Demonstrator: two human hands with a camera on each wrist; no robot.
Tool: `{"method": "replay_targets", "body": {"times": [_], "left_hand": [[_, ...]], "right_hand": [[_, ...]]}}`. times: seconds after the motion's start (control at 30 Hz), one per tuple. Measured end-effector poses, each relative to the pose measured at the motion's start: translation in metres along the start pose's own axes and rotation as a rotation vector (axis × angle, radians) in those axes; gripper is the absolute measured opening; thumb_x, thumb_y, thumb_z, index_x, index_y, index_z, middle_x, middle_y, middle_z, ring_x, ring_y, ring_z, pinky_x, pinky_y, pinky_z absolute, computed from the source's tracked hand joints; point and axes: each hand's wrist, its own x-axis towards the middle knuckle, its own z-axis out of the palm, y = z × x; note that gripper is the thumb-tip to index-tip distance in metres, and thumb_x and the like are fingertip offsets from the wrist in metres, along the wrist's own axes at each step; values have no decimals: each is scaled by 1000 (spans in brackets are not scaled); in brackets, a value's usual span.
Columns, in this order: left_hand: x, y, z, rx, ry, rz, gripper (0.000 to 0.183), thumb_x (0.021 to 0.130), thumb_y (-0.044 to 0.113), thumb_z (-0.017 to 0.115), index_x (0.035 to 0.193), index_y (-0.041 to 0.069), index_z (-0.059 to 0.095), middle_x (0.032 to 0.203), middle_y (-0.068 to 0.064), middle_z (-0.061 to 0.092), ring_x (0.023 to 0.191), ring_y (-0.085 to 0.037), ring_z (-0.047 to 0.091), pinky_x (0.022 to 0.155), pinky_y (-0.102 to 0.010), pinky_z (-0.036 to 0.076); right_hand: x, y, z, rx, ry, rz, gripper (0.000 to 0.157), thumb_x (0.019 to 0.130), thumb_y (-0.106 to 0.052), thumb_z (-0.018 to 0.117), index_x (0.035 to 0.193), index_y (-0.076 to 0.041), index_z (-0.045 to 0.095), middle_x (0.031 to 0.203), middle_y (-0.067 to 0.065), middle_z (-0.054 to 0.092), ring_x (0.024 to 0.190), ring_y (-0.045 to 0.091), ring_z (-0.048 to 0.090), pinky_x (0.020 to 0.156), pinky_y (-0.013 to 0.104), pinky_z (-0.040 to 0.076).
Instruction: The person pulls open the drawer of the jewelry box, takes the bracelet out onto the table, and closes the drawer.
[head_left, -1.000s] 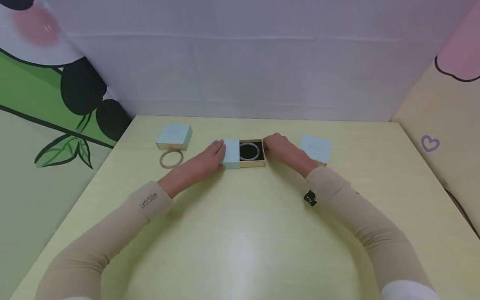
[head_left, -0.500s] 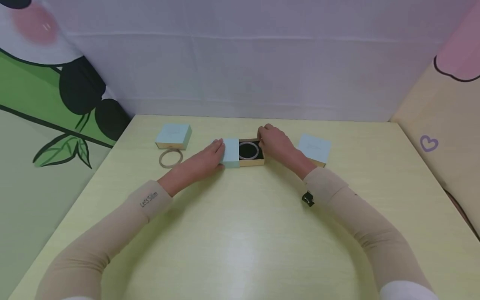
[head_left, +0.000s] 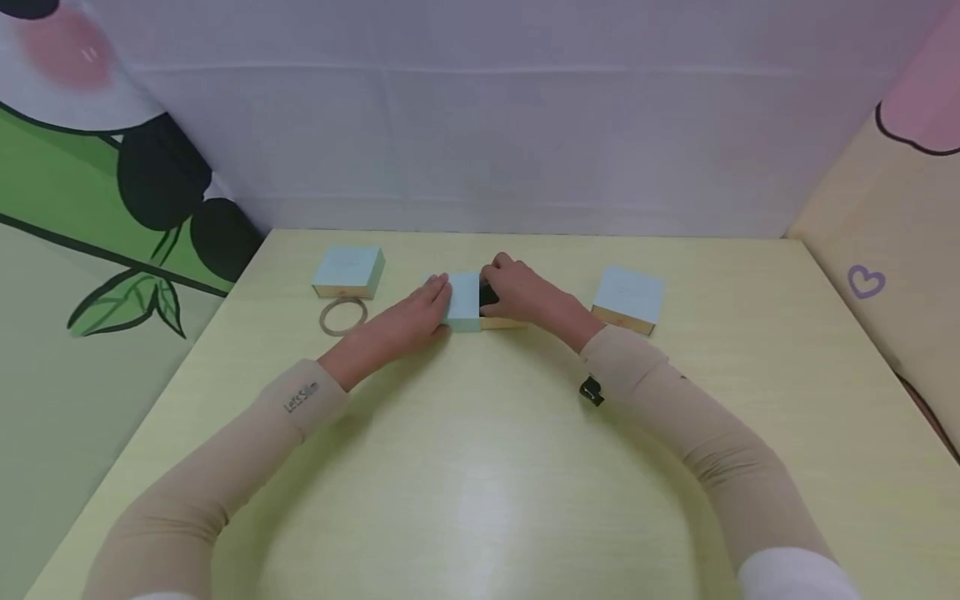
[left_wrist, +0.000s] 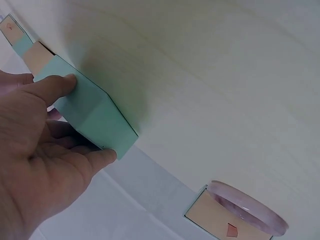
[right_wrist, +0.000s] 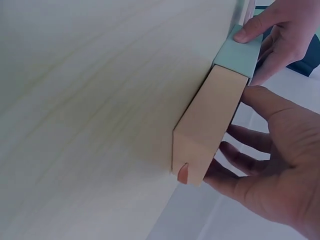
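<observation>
In the middle at the back of the table lies a light blue sleeve box (head_left: pixel 463 302), its tan drawer (right_wrist: pixel 211 107) pulled out to the right. My left hand (head_left: pixel 408 323) holds the sleeve, thumb on the near side and fingers over the top and far edge. Bent fingers of my right hand (head_left: pixel 528 292) reach down into the drawer, over its black lining (head_left: pixel 488 297). The bangle inside is hidden by that hand, and I cannot tell whether the fingers pinch it. Along the drawer's open side, the right wrist view shows the right fingertips (right_wrist: pixel 252 95).
Another blue box (head_left: pixel 348 271) stands at the back left, with a pale bangle (head_left: pixel 342 317) lying in front of it. Behind the right wrist is a third blue box (head_left: pixel 630 296). A draped cloth (head_left: pixel 480 125) rises beyond the table's far edge.
My right hand has moved left from the drawer's outer end to over its inside, covering the bangle seen there before. The left hand has kept its hold on the sleeve.
</observation>
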Motion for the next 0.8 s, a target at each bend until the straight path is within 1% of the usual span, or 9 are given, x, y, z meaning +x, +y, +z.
{"method": "replay_targets", "body": {"times": [0.1,0.23,0.4,0.5,0.63,0.8], "left_hand": [[0,0,0,-4,0,2,68,97,24,53,144,-13,19,151,-31,14,141,-41,17,111,-48,25],[1,0,-1,-6,-1,2,69,97,23,54,144,-13,19,152,-31,14,141,-41,17,111,-49,25],[2,0,-2,8,6,8,69,97,23,55,143,-14,20,151,-32,16,140,-42,19,110,-49,26],[2,-1,-2,11,4,10,69,97,23,54,143,-14,20,151,-32,16,140,-42,19,111,-49,26],[2,-1,-1,21,7,17,68,97,24,54,143,-15,20,150,-32,16,140,-43,19,111,-49,26],[1,0,-1,26,10,18,68,97,24,54,143,-14,21,151,-32,16,140,-42,20,110,-49,27]], "right_hand": [[1,-4,-2,-16,-30,31,55,87,-36,67,129,-3,52,122,15,48,99,24,53,89,35,47],[3,-9,-6,-18,-68,63,55,87,-35,68,128,-1,54,119,15,50,97,23,53,89,35,48],[4,-12,-10,-39,-81,65,49,87,-34,68,122,-1,59,114,13,53,94,22,52,88,35,48],[4,-14,-11,-81,-97,52,44,88,-34,66,118,-1,62,111,13,55,92,22,52,87,35,48],[5,-16,-12,-131,-131,63,37,91,-32,63,111,-1,63,108,13,57,90,21,51,83,34,49],[8,-17,-13,-117,-173,88,32,91,-30,62,106,-3,62,102,9,60,85,19,49,79,31,46]]}}
